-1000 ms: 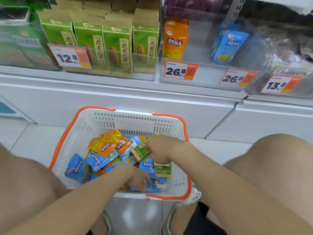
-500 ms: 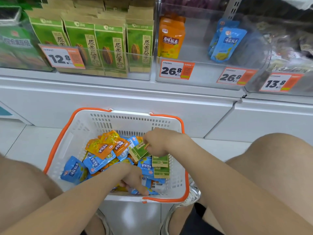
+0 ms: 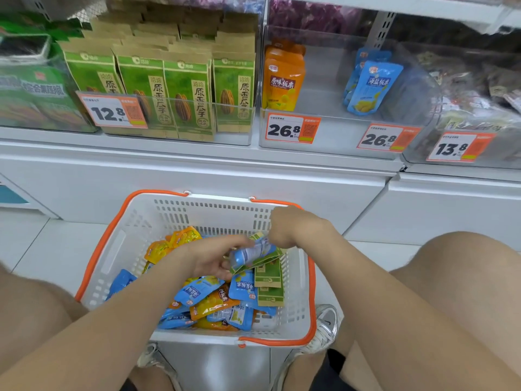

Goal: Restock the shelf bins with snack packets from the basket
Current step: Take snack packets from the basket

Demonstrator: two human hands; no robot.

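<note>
Hands above the basket (image 3: 118, 249): left hand (image 3: 210, 259) fingers (image 3: 231, 245) grasp a blue packet (image 3: 253, 252), long axis running left to right, over the heap; right hand (image 3: 293, 227) clenches round green packets (image 3: 267, 275) touching it. Matching blue stock (image 3: 372, 86) stands in the shelf bin (image 3: 335, 128), far right, nearer the right hand

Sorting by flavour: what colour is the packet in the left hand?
Blue; the packet shows best in the head view.

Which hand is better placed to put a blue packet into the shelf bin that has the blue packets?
Probably left. The left hand holds a blue packet above the basket, while the right hand is busy gripping green packets.
</note>
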